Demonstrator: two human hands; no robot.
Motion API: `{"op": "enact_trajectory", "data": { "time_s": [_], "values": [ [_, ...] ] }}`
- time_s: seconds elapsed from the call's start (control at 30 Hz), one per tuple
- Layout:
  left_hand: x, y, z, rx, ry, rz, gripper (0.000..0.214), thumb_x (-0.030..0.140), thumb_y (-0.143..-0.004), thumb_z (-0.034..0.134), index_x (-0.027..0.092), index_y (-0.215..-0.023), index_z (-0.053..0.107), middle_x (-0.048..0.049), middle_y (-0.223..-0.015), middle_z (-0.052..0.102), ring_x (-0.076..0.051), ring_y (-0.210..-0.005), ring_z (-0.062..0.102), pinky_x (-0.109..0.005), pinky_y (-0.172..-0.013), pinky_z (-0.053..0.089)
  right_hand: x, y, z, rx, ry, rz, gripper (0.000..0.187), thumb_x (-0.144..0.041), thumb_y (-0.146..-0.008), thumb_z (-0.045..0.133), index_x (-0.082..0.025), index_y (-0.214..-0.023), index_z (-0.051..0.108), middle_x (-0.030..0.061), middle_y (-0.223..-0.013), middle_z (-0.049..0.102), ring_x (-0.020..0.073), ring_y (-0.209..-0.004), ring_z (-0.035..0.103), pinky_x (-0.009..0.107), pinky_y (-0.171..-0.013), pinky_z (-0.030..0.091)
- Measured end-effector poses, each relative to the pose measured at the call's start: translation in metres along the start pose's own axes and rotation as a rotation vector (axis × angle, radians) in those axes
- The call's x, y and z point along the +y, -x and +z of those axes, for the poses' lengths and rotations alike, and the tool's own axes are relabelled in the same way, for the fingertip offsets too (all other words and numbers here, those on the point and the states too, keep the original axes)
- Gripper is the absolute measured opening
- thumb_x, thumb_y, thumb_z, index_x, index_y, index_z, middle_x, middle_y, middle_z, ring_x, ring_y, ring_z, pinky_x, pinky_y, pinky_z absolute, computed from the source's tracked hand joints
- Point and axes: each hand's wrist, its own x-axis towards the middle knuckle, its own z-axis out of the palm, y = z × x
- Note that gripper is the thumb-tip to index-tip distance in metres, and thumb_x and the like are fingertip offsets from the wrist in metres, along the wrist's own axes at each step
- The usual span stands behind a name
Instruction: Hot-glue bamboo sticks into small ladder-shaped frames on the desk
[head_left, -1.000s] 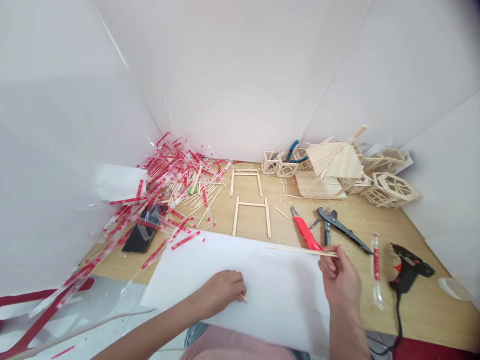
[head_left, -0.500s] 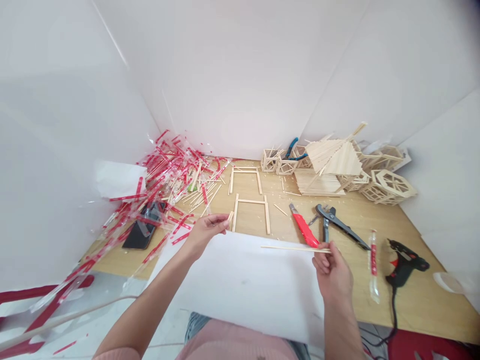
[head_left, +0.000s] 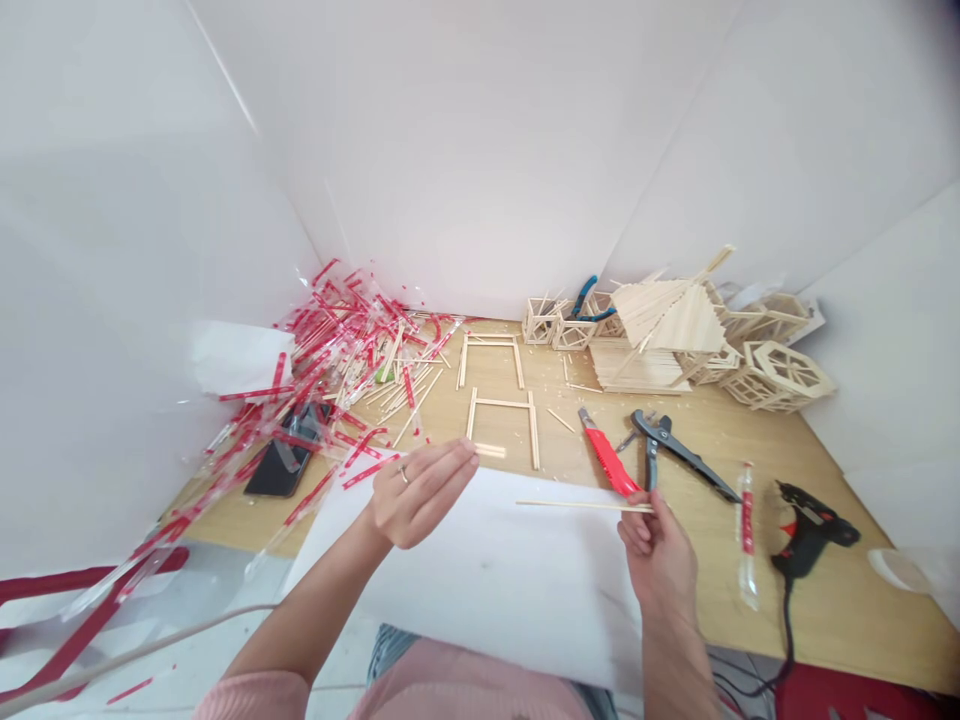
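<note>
My right hand (head_left: 658,556) is closed on a long thin wooden stick (head_left: 577,505) that points left over the white paper sheet (head_left: 495,580). My left hand (head_left: 420,490) hovers above the sheet's far edge with its fingers stretched out and holding nothing. A short wooden piece (head_left: 490,450) lies on the table just past its fingertips, inside a three-sided stick frame (head_left: 504,425). A second stick frame (head_left: 491,358) lies further back.
A red utility knife (head_left: 607,460), black cutters (head_left: 675,450), a wrapped stick (head_left: 747,530) and a black glue gun (head_left: 810,525) lie to the right. Stick-built models (head_left: 697,340) stand at the back right. Red-and-clear wrappers (head_left: 337,360) and a phone (head_left: 289,460) cover the left.
My left hand rose from the paper with a short stick, moved to the near frame, let the piece go there and opened. My right hand stayed nearly still.
</note>
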Motion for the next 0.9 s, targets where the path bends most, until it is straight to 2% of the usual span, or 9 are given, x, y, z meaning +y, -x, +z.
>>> {"op": "enact_trajectory", "data": {
  "time_s": [0.2,0.27,0.33,0.4,0.47,0.57,0.67,0.77,0.9],
  "values": [
    [0.012,-0.021,-0.016,-0.115,-0.130,0.137,0.036,0.007,-0.080,0.060,0.023,-0.113,0.061,-0.0034,-0.113,0.067,-0.020,-0.104,0.063,-0.029,-0.083,0.057,0.001,0.002,-0.001,-0.014,0.009,0.002,0.026,-0.039,-0.081,0.060,-0.015,-0.071,0.058,-0.0091,-0.045,0.029,0.0024,-0.037,0.022,0.017,-0.037,0.019],
    [0.013,-0.021,-0.016,-0.116,-0.112,0.134,0.033,0.009,-0.081,0.060,0.024,-0.111,0.063,-0.0028,-0.113,0.067,-0.019,-0.102,0.064,-0.028,-0.083,0.057,0.000,0.003,-0.001,-0.012,0.018,-0.004,0.026,-0.039,-0.080,0.061,-0.015,-0.071,0.058,-0.0093,-0.044,0.029,0.0025,-0.037,0.022,0.017,-0.037,0.018],
    [0.010,-0.016,-0.007,-0.114,-0.060,0.067,0.032,0.010,-0.082,0.059,0.024,-0.110,0.063,-0.0026,-0.111,0.068,-0.018,-0.100,0.065,-0.028,-0.083,0.056,0.000,0.003,-0.001,0.006,0.021,-0.005,0.027,-0.041,-0.080,0.060,-0.015,-0.070,0.058,-0.0093,-0.044,0.029,0.0027,-0.037,0.022,0.018,-0.038,0.018],
    [0.007,-0.011,0.012,-0.104,-0.005,-0.095,0.029,0.012,-0.083,0.058,0.024,-0.109,0.064,-0.0032,-0.106,0.070,-0.017,-0.096,0.066,-0.027,-0.082,0.055,0.002,0.004,0.000,0.017,0.018,0.009,0.029,-0.042,-0.079,0.061,-0.015,-0.069,0.057,-0.0091,-0.044,0.029,0.0026,-0.037,0.021,0.018,-0.038,0.017],
    [0.004,-0.008,0.039,-0.083,0.064,-0.338,0.022,0.018,-0.086,0.055,0.024,-0.104,0.066,-0.0037,-0.097,0.072,-0.014,-0.088,0.067,-0.025,-0.080,0.053,0.007,0.004,0.000,0.016,0.021,0.033,0.030,-0.044,-0.079,0.061,-0.016,-0.067,0.057,-0.0092,-0.044,0.029,0.0026,-0.038,0.020,0.019,-0.039,0.014],
    [0.001,-0.010,0.087,-0.186,0.306,-0.612,0.020,0.028,-0.089,0.050,0.022,-0.095,0.068,-0.0050,-0.094,0.071,-0.015,-0.087,0.065,-0.025,-0.078,0.052,0.019,0.004,-0.002,0.019,0.083,0.080,0.038,-0.050,-0.078,0.059,-0.016,-0.061,0.055,-0.0099,-0.041,0.023,0.0035,-0.037,0.017,0.021,-0.040,0.011],
    [-0.004,-0.017,0.131,-0.366,0.417,-0.643,0.023,0.032,-0.090,0.048,0.024,-0.092,0.069,-0.0038,-0.096,0.069,-0.015,-0.090,0.063,-0.025,-0.079,0.050,0.030,0.004,-0.005,-0.024,0.194,0.099,0.050,-0.057,-0.080,0.052,-0.017,-0.052,0.050,-0.0093,-0.039,0.018,0.0048,-0.037,0.015,0.023,-0.041,0.009],
    [-0.012,-0.031,0.172,-0.547,0.362,-0.645,0.024,0.029,-0.089,0.047,0.023,-0.094,0.069,-0.0042,-0.098,0.069,-0.017,-0.090,0.063,-0.026,-0.078,0.047,0.033,0.003,-0.006,-0.078,0.265,0.077,0.054,-0.061,-0.081,0.047,-0.016,-0.051,0.053,-0.0087,-0.038,0.018,0.0054,-0.037,0.014,0.025,-0.042,0.009],
    [-0.022,-0.054,0.220,-0.643,0.258,-0.683,0.025,0.024,-0.087,0.047,0.018,-0.100,0.068,-0.0080,-0.100,0.068,-0.019,-0.088,0.062,-0.028,-0.078,0.045,0.032,0.002,-0.006,-0.090,0.280,0.069,0.056,-0.062,-0.082,0.045,-0.016,-0.053,0.058,-0.0086,-0.037,0.018,0.0057,-0.037,0.014,0.025,-0.042,0.009]
  ]
}}
